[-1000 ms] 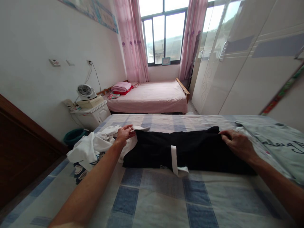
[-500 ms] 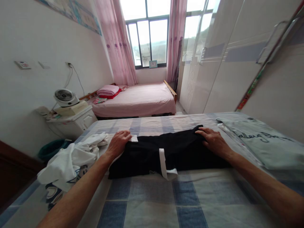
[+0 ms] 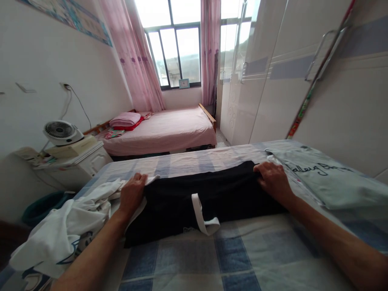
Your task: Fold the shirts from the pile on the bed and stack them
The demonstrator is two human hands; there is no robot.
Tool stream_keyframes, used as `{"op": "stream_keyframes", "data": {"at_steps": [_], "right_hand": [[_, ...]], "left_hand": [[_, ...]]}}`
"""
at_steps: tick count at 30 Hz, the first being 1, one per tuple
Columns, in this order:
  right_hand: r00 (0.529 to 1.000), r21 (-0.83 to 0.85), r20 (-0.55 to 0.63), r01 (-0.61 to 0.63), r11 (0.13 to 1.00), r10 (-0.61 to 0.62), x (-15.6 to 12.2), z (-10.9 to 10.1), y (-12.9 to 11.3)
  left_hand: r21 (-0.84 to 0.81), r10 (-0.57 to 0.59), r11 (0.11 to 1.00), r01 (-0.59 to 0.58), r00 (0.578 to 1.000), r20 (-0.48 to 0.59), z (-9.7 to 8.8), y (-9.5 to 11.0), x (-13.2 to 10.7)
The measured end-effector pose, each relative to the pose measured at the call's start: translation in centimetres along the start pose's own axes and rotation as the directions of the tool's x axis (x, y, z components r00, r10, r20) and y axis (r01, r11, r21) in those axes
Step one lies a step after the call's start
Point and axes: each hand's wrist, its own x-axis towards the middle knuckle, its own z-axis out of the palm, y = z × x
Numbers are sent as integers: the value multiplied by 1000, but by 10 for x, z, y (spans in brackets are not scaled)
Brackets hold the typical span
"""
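A black garment (image 3: 182, 194) lies flat and folded into a long strip on the checked sheet (image 3: 188, 258). A white strap (image 3: 198, 210) loops over its middle, and a small pale mark shows near its lower edge. My left hand (image 3: 132, 196) is closed at the garment's left end, beside its white edging. At the upper right end, my right hand (image 3: 274, 180) is closed on the black cloth with its fingers curled. Just left of my left forearm lies a crumpled white cloth (image 3: 69, 222) with dark blue print, partly hidden by that arm.
A folded pale green garment (image 3: 327, 178) with dark lettering lies to the right. Beyond the sheet stand a pink-covered bed (image 3: 169, 129) and a white wardrobe (image 3: 279, 93). At left are a small fan (image 3: 60, 131) on a box and a green bin (image 3: 42, 208).
My left hand has shifted left along the garment's end, its fingers now curled. My right hand has closed more tightly at the right end. The camera view has turned slightly right.
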Motion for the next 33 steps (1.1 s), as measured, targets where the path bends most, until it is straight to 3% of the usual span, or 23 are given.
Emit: {"op": "stream_keyframes", "data": {"at_steps": [3,5,8,9,11,13,15,18,22,25,27,29,30,31,33], "right_hand": [[986,92,165,-20,996,5,-6,-4,5],[961,188,271,-108,976,54,-8,-4,12],[933,240,257,-312,919,250,0,0,24],[920,226,238,-365,903,313,6,2,27],[879,164,241,-454,876,410,22,9,29],[817,90,301,-538,838,492,39,17,25],[754,36,364,-599,800,547,52,27,21],[727,-8,390,-611,792,565,62,41,17],[713,-54,346,-634,772,610,66,47,20],[723,-80,299,-632,771,623,66,39,18],[816,-48,226,-536,843,532,62,33,13],[928,23,195,-327,945,317,51,31,6],[954,62,217,-226,972,208,44,32,4],[955,92,262,-167,982,138,36,34,2],[917,102,372,-193,976,143,21,40,2]], "left_hand": [[-19,42,999,-40,990,138,-4,-3,2],[-104,67,994,-41,964,258,-9,-13,5],[-343,193,938,-53,900,390,-20,-32,15],[-413,222,910,-49,897,382,-24,-35,19],[-493,191,869,-34,943,273,-31,-29,29],[-531,153,844,-69,981,116,-31,-11,35],[-547,233,819,-175,972,37,-23,13,34],[-511,355,817,-268,932,77,3,40,25],[-441,280,875,-198,952,127,38,44,15],[-438,289,875,-206,948,131,46,39,17],[-441,281,874,-205,953,114,44,37,19],[-444,260,875,-191,961,99,41,37,20],[-445,255,876,-186,962,101,40,37,19],[-448,258,875,-184,960,111,40,37,19],[-457,258,874,-167,956,143,39,38,20]]}}
